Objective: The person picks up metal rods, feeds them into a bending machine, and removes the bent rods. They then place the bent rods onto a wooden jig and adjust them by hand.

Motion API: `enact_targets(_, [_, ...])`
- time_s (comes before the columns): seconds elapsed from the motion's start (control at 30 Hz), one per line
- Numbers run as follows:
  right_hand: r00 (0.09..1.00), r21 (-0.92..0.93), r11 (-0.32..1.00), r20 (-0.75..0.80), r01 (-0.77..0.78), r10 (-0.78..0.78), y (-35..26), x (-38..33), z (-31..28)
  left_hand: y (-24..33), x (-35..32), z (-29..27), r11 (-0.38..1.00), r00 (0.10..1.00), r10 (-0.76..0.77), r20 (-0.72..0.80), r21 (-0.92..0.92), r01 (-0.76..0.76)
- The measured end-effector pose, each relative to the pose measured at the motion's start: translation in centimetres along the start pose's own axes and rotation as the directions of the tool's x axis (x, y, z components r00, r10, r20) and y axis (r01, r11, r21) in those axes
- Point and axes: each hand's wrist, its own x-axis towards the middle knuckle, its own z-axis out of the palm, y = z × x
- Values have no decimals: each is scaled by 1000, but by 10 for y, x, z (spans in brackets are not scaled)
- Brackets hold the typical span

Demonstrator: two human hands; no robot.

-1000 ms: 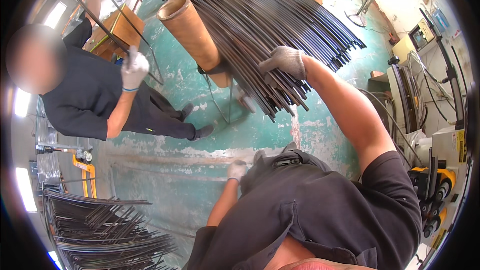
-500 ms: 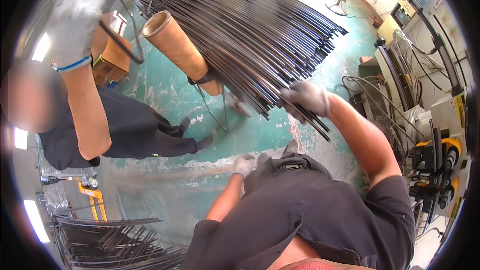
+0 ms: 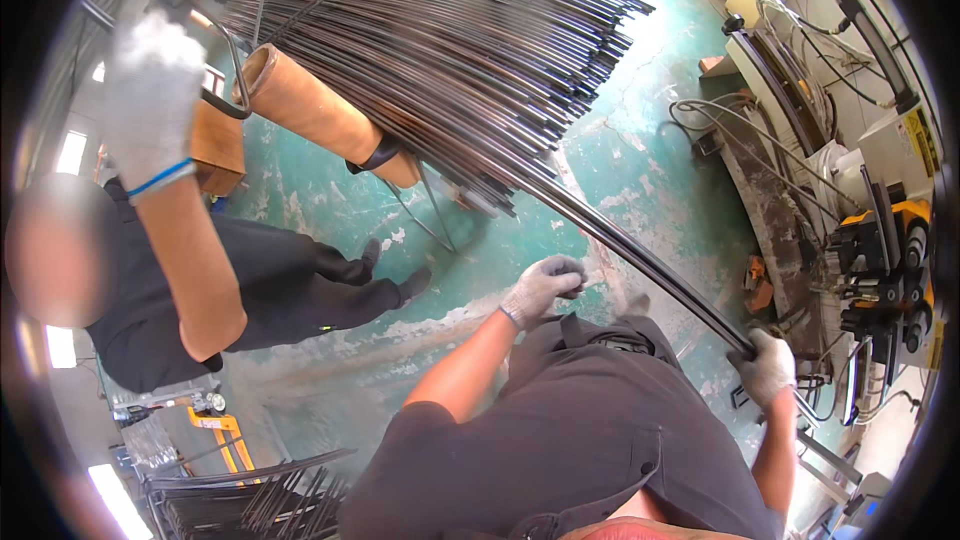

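Note:
In its light work glove, my right hand [image 3: 767, 368] grips a few long black rods [image 3: 655, 270] low on the right. The rods slant from the large rod bundle [image 3: 450, 45] down past my hand. My left hand [image 3: 548, 288], gloved too, is in front of my waist, its fingers curled with nothing visible in them; it is apart from the rods. The bundle's uneven ends fan out at the upper middle, beside a brown cardboard-like tube [image 3: 325, 115] with a black band around it.
A co-worker [image 3: 270, 265] stands at the left with a gloved hand [image 3: 155, 90] raised near a bent metal bar [image 3: 240, 70]. Machinery with cables [image 3: 880, 270] lines the right. More dark rods [image 3: 250, 500] lie on a rack at the lower left, near a yellow pallet-jack-like frame [image 3: 222, 430].
My right hand has moved down and right, drawing a few rods partly out of the bundle. My left hand has risen and moved right. The view has shifted slightly.

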Motion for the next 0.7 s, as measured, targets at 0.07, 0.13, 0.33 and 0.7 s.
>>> enact_targets(0.07, [986,-31,997,-152,70,-73,8,3,15,22,-2,32,976,994,54,94,-214,-33])
enact_targets(0.13, [961,-38,994,-252,105,-112,38,-6,24,31,7,56,843,929,307,209,-512,-163])
enact_targets(0.33, [909,-25,994,-402,108,-108,252,-53,19,73,4,146,464,881,474,-3,-850,-252])
enact_targets(0.7, [782,-100,994,-615,49,-100,478,-54,30,-26,-1,358,539,977,117,181,-837,91])
